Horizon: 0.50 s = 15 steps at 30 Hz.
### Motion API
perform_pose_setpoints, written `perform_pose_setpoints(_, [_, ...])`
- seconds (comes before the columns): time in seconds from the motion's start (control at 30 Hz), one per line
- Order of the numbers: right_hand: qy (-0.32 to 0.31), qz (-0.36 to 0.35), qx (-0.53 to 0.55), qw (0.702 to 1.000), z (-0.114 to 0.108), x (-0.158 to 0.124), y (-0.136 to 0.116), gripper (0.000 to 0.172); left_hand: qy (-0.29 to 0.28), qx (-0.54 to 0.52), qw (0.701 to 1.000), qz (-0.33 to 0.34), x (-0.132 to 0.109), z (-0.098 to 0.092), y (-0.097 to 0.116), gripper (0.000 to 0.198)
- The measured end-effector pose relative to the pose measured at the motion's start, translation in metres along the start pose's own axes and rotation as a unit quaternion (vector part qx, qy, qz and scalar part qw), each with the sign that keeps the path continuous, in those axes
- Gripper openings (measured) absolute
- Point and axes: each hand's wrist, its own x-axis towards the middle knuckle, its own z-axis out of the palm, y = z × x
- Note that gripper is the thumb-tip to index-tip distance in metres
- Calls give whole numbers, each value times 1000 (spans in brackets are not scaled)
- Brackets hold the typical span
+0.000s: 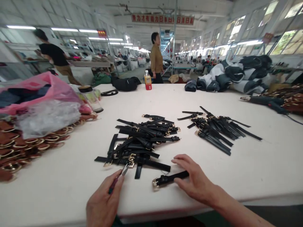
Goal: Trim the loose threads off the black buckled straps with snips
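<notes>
Pinching a silver-bladed tool (125, 170) is my left hand (104, 196). My nearer right hand (196, 179), spread, is straddling a left-pointing, gold-buckled black leather strap (164, 180).

Left hand (104, 198) around 7 o'clock and right hand (195, 181) around 5 are both bare, right forearm (236, 208) too, slimming toward the wrist. Dark green patch (117, 222) near 7 might be clothing, can't tell.

A factory hall (205, 19).
Buckled straps (132, 132) pile beyond the left hand (104, 198); past the right hand (196, 181), heaped bundles (234, 74), strip lights (251, 42).
</notes>
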Motion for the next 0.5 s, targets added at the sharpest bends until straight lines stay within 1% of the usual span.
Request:
perform_pose_setpoints(0.03, [-2,25,-19,1000,-4,2,1,47,6,-8,1000,1,-1,0,1,48])
perform_pose_setpoints(0.1, [-27,61,-63,996,-11,7,-1,33,11,-33,999,6,-3,1,3,47])
perform_pose_setpoints(0.2, [-91,79,-118,986,-13,16,-8,18,-6,-91,995,34,-12,5,10,42])
perform_pose_setpoints(0.27, [-122,75,-131,981,-10,19,-14,14,-34,-123,990,58,-18,8,17,38])
perform_pose_setpoints(0.37, [-130,72,-135,980,-4,18,-19,7,-68,-142,985,70,-26,11,26,36])
perform_pose_setpoints(0.43, [-129,78,-121,981,-2,14,-19,5,-71,-151,984,55,-27,10,29,37])
perform_pose_setpoints(0.5, [-132,87,-89,983,-2,10,-18,4,-74,-157,984,26,-26,9,29,39])
